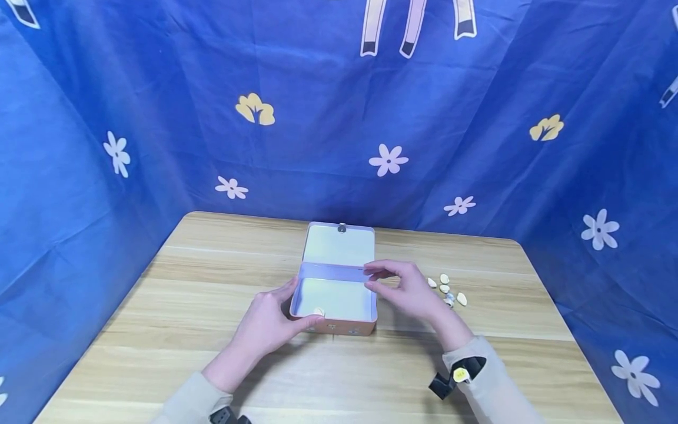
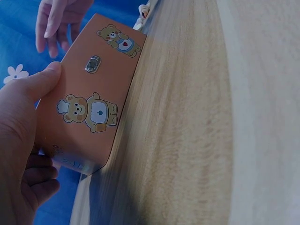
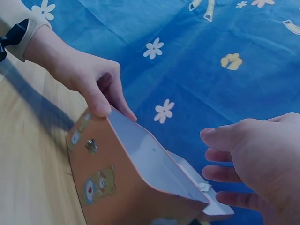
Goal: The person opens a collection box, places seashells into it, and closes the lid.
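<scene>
An orange tin box (image 1: 352,327) with bear pictures and a clasp (image 2: 93,64) stands mid-table, its lid (image 1: 339,244) tipped back. My left hand (image 1: 267,324) grips the box's left front corner, thumb at the front rim and fingers along the left side. One small pale shell (image 1: 319,311) shows inside, near the front wall. Over the right wall hovers my right hand (image 1: 405,288), fingers loosely bent and parted, and no held thing shows between them. In the right wrist view, a small whitish piece (image 3: 205,186) appears near the right fingers; what it is I cannot tell.
Several small shells (image 1: 444,289) lie in a loose group on the wooden table (image 1: 228,282), right of the box beyond my right hand. A blue cloth (image 1: 318,147) printed with flowers hangs behind the table and along both sides.
</scene>
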A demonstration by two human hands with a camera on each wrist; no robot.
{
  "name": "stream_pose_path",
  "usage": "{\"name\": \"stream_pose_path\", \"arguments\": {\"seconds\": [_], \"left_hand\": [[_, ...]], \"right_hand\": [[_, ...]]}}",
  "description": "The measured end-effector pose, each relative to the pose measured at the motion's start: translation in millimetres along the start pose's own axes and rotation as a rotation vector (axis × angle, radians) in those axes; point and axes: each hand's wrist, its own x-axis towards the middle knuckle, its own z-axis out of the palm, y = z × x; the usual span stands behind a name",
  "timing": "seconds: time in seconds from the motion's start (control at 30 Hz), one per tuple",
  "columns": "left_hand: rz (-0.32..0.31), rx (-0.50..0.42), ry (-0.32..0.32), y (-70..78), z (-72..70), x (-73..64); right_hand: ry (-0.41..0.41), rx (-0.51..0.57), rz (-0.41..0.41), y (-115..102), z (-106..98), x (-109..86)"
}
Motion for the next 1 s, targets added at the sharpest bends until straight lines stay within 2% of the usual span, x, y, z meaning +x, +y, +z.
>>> {"name": "stream_pose_path", "arguments": {"seconds": [0.23, 0.37, 0.5, 0.67, 1.0], "left_hand": [[-0.01, -0.001, -0.001, 1.0, -0.6, -0.5], [-0.008, -0.003, 0.006, 1.6, -0.5, -0.6], [-0.009, -0.003, 0.007, 2.1, -0.2, -0.8], [-0.012, -0.005, 0.007, 1.9, 0.1, -1.2], [-0.02, -0.002, -0.007, 1.9, -0.9, 0.0]], "right_hand": [[0.055, -0.053, 0.002, 9.3, -15.5, -13.3], [0.068, -0.087, 0.035, 18.2, -24.4, -23.9], [0.071, -0.114, 0.067, 28.7, -32.4, -34.7], [0.075, -0.152, 0.063, 42.4, -39.7, -46.9], [0.054, -0.177, 0.096, 68.2, -42.0, -66.4]]}}
